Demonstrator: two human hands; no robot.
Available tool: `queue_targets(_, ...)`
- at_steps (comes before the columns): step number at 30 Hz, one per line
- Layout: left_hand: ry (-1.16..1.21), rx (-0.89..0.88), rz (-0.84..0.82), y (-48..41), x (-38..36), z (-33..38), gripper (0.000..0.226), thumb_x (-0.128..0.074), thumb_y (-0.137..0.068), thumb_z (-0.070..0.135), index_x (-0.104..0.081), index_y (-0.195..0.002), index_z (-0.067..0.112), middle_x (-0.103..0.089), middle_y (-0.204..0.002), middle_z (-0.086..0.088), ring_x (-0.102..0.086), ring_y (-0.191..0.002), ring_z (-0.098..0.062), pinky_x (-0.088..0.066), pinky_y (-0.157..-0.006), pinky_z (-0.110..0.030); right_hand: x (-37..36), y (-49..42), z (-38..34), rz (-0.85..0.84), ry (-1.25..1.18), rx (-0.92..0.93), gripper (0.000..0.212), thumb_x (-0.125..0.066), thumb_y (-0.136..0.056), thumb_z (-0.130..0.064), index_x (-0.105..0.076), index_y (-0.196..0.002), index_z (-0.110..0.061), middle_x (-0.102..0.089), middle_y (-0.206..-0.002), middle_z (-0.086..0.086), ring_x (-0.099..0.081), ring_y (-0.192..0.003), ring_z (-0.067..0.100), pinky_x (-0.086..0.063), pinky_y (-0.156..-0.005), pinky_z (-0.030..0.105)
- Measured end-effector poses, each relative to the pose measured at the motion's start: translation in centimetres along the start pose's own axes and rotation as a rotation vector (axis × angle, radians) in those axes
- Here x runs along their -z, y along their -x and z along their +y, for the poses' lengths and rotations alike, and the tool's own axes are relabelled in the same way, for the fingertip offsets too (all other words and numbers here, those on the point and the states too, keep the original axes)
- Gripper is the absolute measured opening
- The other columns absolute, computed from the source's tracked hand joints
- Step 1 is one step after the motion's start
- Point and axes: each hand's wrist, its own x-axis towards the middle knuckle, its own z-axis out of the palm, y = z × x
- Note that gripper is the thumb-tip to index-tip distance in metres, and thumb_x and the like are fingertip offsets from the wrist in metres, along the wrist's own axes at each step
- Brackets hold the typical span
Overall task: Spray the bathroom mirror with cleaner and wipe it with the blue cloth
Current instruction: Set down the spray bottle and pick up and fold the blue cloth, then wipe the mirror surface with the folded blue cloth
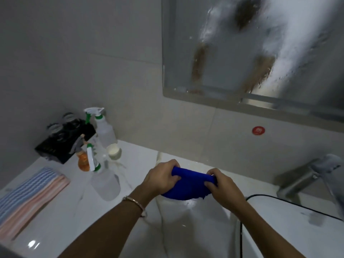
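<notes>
The blue cloth (188, 185) is bunched between both hands over the white sink (195, 216). My left hand (162, 176) grips its left end with curled fingers. My right hand (221, 185) pinches its right end. The mirror (251, 47) hangs on the wall at the upper right, its glass wet with white streaks and droplets over blurred brown reflections. A clear spray bottle (104, 179) with a white and green trigger stands on the counter left of the sink. A second clear spray bottle (104, 127) stands further back against the wall.
A striped folded towel (31, 194) lies on the counter at the left. A black box (63, 142), an orange bottle (83, 161) and a small white cup (114, 150) crowd the back left corner. A metal tap (305, 179) juts out at the right; a black cable (279, 201) crosses the basin rim.
</notes>
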Motion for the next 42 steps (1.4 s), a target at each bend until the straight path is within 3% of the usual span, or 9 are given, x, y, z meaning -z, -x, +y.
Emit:
queue_targets(8,-0.119,0.0,0.225,0.1,3.8,-0.2,0.01,-0.054,-0.088,0.032,-0.052,-0.098,0.031,-0.062,-0.092,0.013,-0.058,-0.081,-0.007,-0.046,-0.066,-0.025,2.6,-1.2,-3.6,0.127,-0.188,0.136,0.013,-0.054,-0.095,-0.025,-0.051,-0.106,-0.032,-0.06,-0.095,-0.015,-0.061,-0.083,0.005,-0.054,-0.063,0.02)
queue_targets(14,0.05,-0.06,0.418,-3.6,8.8,-0.6,0.022,-0.044,-0.094,0.024,-0.037,-0.113,0.031,-0.058,-0.097,0.01,-0.057,-0.083,-0.011,-0.048,-0.071,-0.03,4.8,-4.2,-9.4,0.272,-0.227,0.245,0.014,-0.052,-0.096,-0.021,-0.047,-0.104,-0.031,-0.06,-0.092,-0.012,-0.06,-0.08,0.004,-0.055,-0.067,0.025)
queue_targets(18,0.187,-0.173,0.49,-7.1,14.5,0.0,0.023,-0.047,-0.095,0.027,-0.037,-0.116,0.027,-0.057,-0.099,0.007,-0.057,-0.083,-0.01,-0.051,-0.07,-0.03,7.9,-7.4,-14.4,0.473,-0.235,0.28,0.017,-0.056,-0.094,-0.021,-0.045,-0.102,-0.032,-0.06,-0.09,-0.01,-0.059,-0.075,0.004,-0.054,-0.062,0.028)
queue_targets(21,0.309,-0.281,0.531,-9.7,20.1,1.5,0.016,-0.053,-0.093,0.028,-0.043,-0.105,0.026,-0.059,-0.099,0.004,-0.059,-0.085,-0.012,-0.053,-0.072,-0.038,11.3,-9.6,-18.5,0.626,-0.22,0.327,0.017,-0.057,-0.093,-0.02,-0.046,-0.095,-0.032,-0.06,-0.086,-0.009,-0.059,-0.071,0.005,-0.054,-0.058,0.028)
queue_targets(26,0.347,-0.45,0.634,-12.6,27.8,6.2,0.012,-0.057,-0.09,0.023,-0.048,-0.097,0.022,-0.059,-0.097,0.001,-0.056,-0.084,-0.014,-0.047,-0.065,-0.028,17.1,-12.5,-24.0,0.891,-0.146,0.381,0.015,-0.059,-0.09,-0.013,-0.048,-0.096,-0.021,-0.058,-0.094,-0.004,-0.056,-0.073,0.01,-0.044,-0.058,0.014)
queue_targets(29,0.359,-0.513,0.692,-13.8,31.0,9.0,0.013,-0.058,-0.09,0.022,-0.048,-0.098,0.021,-0.058,-0.1,-0.001,-0.056,-0.087,-0.017,-0.046,-0.068,-0.028,20.5,-13.7,-26.4,1.037,-0.058,0.443,0.015,-0.056,-0.087,-0.007,-0.051,-0.099,-0.013,-0.058,-0.102,0.0,-0.053,-0.083,0.014,-0.042,-0.068,0.021)
queue_targets(32,0.383,-0.568,0.753,-14.7,32.9,11.0,0.014,-0.058,-0.09,0.023,-0.051,-0.101,0.019,-0.057,-0.103,-0.001,-0.055,-0.09,-0.016,-0.051,-0.076,-0.036,22.9,-14.8,-27.5,1.135,0.032,0.544,0.014,-0.055,-0.085,-0.001,-0.051,-0.097,-0.008,-0.056,-0.108,0.008,-0.055,-0.087,0.02,-0.049,-0.072,0.033)
queue_targets(35,0.381,-0.618,0.827,-15.3,33.3,12.0,0.017,-0.057,-0.09,0.022,-0.053,-0.106,0.017,-0.057,-0.104,0.0,-0.055,-0.091,-0.015,-0.051,-0.08,-0.037,23.7,-15.7,-27.6,1.208,0.112,0.672,0.008,-0.054,-0.086,0.001,-0.053,-0.091,-0.005,-0.054,-0.111,0.012,-0.057,-0.088,0.023,-0.053,-0.067,0.044)
queue_targets(42,0.365,-0.744,0.961,-15.6,33.1,13.0,0.02,-0.057,-0.091,0.024,-0.051,-0.109,0.02,-0.056,-0.106,0.003,-0.054,-0.088,-0.011,-0.052,-0.077,-0.034,24.8,-15.9,-27.3,1.314,0.19,0.717,0.011,-0.054,-0.087,-0.002,-0.061,-0.096,-0.003,-0.053,-0.114,0.016,-0.062,-0.089,0.033,-0.055,-0.055,0.046)
